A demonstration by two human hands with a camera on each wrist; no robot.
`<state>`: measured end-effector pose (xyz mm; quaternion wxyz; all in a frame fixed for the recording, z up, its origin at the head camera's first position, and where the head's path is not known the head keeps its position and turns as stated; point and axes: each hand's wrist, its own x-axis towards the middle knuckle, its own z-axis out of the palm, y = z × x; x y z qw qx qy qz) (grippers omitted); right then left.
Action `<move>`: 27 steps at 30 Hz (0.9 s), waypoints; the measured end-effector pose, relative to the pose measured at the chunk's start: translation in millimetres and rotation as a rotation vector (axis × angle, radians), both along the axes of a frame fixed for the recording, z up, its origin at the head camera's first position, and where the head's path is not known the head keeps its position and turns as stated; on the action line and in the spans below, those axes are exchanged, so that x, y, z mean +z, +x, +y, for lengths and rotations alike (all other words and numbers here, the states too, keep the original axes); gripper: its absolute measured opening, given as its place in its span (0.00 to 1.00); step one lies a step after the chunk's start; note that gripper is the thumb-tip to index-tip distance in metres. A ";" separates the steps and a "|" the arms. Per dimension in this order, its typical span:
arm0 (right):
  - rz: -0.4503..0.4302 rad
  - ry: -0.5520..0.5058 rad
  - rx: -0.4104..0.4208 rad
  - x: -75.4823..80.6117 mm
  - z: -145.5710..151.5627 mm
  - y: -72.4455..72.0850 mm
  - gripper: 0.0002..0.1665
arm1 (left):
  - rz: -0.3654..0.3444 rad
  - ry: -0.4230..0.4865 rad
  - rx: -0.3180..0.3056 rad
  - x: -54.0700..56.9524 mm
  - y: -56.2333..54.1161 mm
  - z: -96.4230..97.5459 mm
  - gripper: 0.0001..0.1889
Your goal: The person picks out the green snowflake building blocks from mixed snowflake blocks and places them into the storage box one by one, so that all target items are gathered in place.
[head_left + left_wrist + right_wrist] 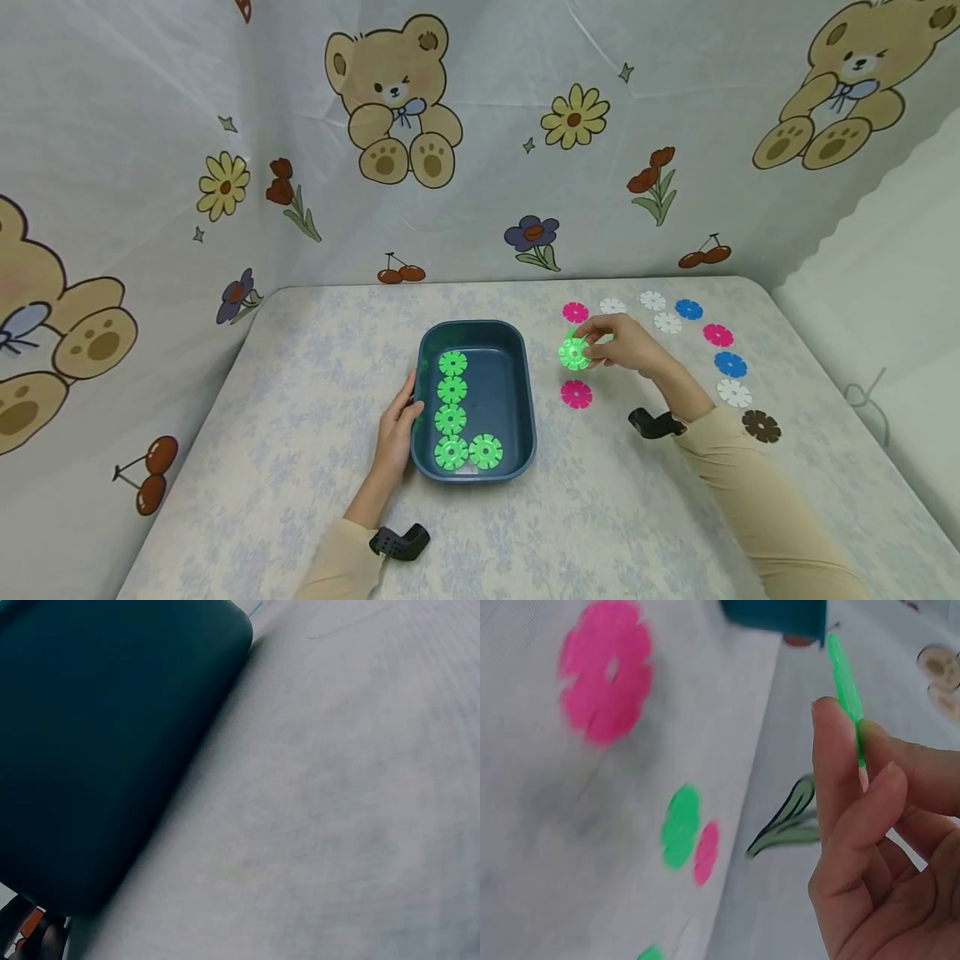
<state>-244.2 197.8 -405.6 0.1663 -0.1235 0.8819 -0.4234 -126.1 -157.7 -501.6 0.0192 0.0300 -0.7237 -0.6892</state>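
Observation:
My right hand (621, 343) pinches a bright green notched disc (574, 353) between thumb and fingers, above the table to the right of the dark blue tray (532, 417). Edge-on, that disc shows as a thin green strip in the right wrist view, at the tips of the right hand (889, 817). My left hand (396, 427) holds the tray's left side, thumb at the rim. Inside the tray, several green discs (451, 418) form a column along the left, with one more green disc (485, 451) beside the lowest. The left wrist view shows mostly the tray's outer wall (112, 735).
Pink discs (577, 394) lie near the right hand, and another green disc (681, 826) is on the table. Farther right curve white (733, 392), blue (731, 364), pink and brown (761, 426) discs. A bear-printed cloth (480, 208) hangs behind the table.

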 end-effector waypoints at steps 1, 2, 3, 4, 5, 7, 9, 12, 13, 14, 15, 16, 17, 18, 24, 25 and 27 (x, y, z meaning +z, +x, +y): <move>0.012 -0.006 0.022 2.4 -6.7 1.7 0.16 | -0.002 0.000 0.001 0.1 -0.1 0.0 0.28; 0.022 -0.010 0.044 4.7 -13.7 3.4 0.16 | -0.004 0.001 0.002 0.1 -0.3 0.1 0.28; 0.034 -0.010 0.069 6.8 -21.0 5.2 0.15 | -0.006 0.001 0.004 0.1 -0.4 0.1 0.28; 0.047 -0.015 0.096 8.1 -28.4 7.0 0.15 | -0.006 0.002 0.005 0.0 -0.5 0.0 0.28; 0.060 -0.019 0.123 9.7 -36.2 9.2 0.14 | -0.005 0.003 0.005 -0.3 -0.6 -0.1 0.28; 0.083 -0.031 0.178 12.2 -51.4 13.5 0.13 | -0.004 0.003 0.002 -0.8 -0.8 -0.2 0.28; 0.099 -0.037 0.226 13.7 -66.4 17.4 0.12 | 0.000 0.003 -0.001 -1.4 -0.8 -0.2 0.28; 0.120 -0.031 0.296 13.9 -87.2 22.0 0.11 | 0.000 0.005 -0.003 -2.1 -0.6 0.0 0.28; 0.127 -0.019 0.321 13.1 -93.7 22.9 0.11 | 0.001 0.004 -0.002 -2.1 -0.6 0.0 0.28; 0.126 -0.005 0.339 12.2 -100.2 23.7 0.11 | 0.001 0.004 0.000 -2.1 -0.5 0.1 0.28; 0.121 0.007 0.357 10.9 -106.2 24.3 0.11 | -0.002 0.004 0.002 -2.1 -0.5 0.1 0.28; 0.117 0.022 0.376 9.3 -112.2 24.7 0.11 | -0.007 0.006 0.005 -2.1 -0.4 0.1 0.28; 0.111 0.040 0.391 7.9 -117.9 25.0 0.11 | -0.010 0.006 0.007 -2.2 -0.6 0.0 0.28; 0.105 0.057 0.405 5.6 -123.3 25.0 0.11 | -0.014 0.005 0.009 -2.2 -0.7 -0.1 0.28; 0.043 0.160 0.428 -7.8 -147.5 23.6 0.11 | -0.024 0.009 0.004 -2.1 -0.9 -0.7 0.28; 0.034 0.178 0.428 -9.6 -150.0 23.3 0.11 | -0.021 0.010 0.001 -2.0 -0.7 -0.7 0.28; 0.026 0.221 0.430 -13.0 -153.6 23.3 0.11 | -0.019 0.007 -0.002 -2.1 -0.3 -0.7 0.28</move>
